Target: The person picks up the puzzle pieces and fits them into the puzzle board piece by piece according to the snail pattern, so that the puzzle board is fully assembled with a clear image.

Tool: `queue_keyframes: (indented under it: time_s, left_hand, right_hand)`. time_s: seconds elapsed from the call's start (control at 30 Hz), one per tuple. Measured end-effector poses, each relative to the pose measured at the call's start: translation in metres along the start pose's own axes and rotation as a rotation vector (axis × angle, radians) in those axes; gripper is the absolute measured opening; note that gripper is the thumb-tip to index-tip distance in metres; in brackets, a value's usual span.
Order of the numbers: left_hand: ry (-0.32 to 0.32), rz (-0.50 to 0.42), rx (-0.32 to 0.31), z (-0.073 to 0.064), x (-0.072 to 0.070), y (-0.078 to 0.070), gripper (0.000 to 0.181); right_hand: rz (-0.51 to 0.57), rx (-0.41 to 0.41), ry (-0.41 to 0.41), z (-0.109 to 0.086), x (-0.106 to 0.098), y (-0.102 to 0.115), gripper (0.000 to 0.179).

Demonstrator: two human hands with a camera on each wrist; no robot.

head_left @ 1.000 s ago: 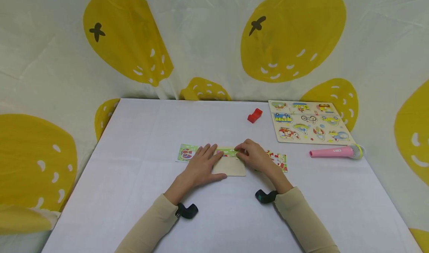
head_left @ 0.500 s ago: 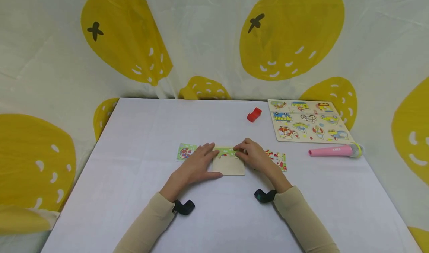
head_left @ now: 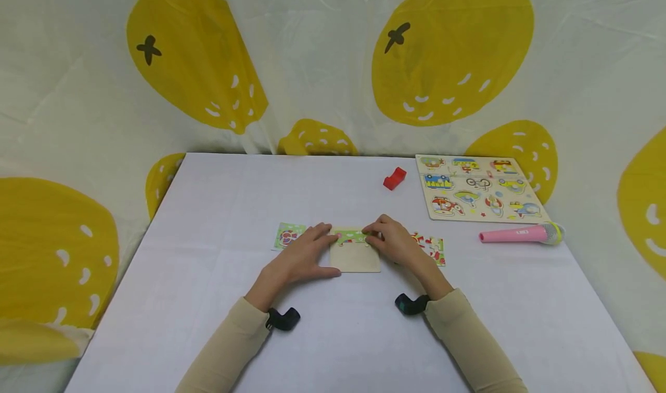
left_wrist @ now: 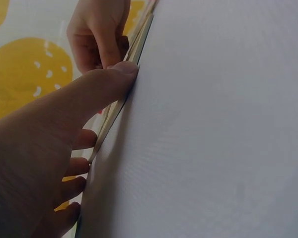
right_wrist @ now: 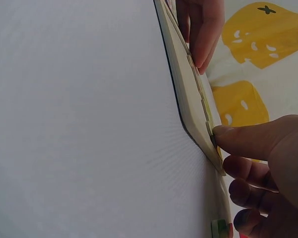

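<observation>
A small wooden puzzle board (head_left: 355,258) lies at the middle of the table, its near part bare wood. Along its far edge runs a strip of green printed puzzle pieces (head_left: 351,236). My left hand (head_left: 303,253) steadies the board with fingers extended, its thumb at the near left corner. At the far right corner my right hand (head_left: 391,240) pinches a puzzle piece between thumb and curled fingers; the fingers mostly cover that piece. In the right wrist view, the right thumb (right_wrist: 246,136) meets the pieces on the board's edge.
A green picture card (head_left: 288,235) lies left of my left hand. Red and white puzzle pieces (head_left: 433,248) lie partly behind my right hand. Farther off are a red block (head_left: 395,178), a vehicle puzzle board (head_left: 481,189) and a pink toy microphone (head_left: 520,234).
My left hand has slid slightly left, uncovering more of the board's left side and the green strip. My right hand stays at the far right corner.
</observation>
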State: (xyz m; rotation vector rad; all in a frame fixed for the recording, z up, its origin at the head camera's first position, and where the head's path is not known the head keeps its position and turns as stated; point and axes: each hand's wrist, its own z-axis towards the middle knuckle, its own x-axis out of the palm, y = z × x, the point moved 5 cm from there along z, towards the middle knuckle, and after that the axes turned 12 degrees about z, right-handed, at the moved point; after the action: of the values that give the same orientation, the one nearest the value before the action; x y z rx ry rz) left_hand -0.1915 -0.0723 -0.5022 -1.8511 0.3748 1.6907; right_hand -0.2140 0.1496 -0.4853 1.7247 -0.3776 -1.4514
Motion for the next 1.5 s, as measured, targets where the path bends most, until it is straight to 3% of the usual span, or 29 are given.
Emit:
queue_keyframes:
  time_s: [0.27,0.83,1.03,1.5]
  left_hand:
    - [0.014,0.004,-0.006,0.000,0.002,0.000,0.083]
    - [-0.001,0.016,-0.012,0.001,0.001,-0.005,0.084]
    - [0.012,0.045,-0.024,0.001,0.004,-0.004,0.084]
    - [0.008,0.068,-0.019,0.000,0.002,-0.004,0.084]
  right_hand:
    - [0.002,0.047,-0.006,0.000,-0.005,-0.004,0.027]
    - [-0.009,0.146,-0.019,-0.006,-0.042,-0.025,0.036]
    - [0.019,0.210,0.024,-0.011,-0.051,-0.030,0.037]
    - [0.004,0.224,0.130,-0.017,-0.062,-0.043,0.035]
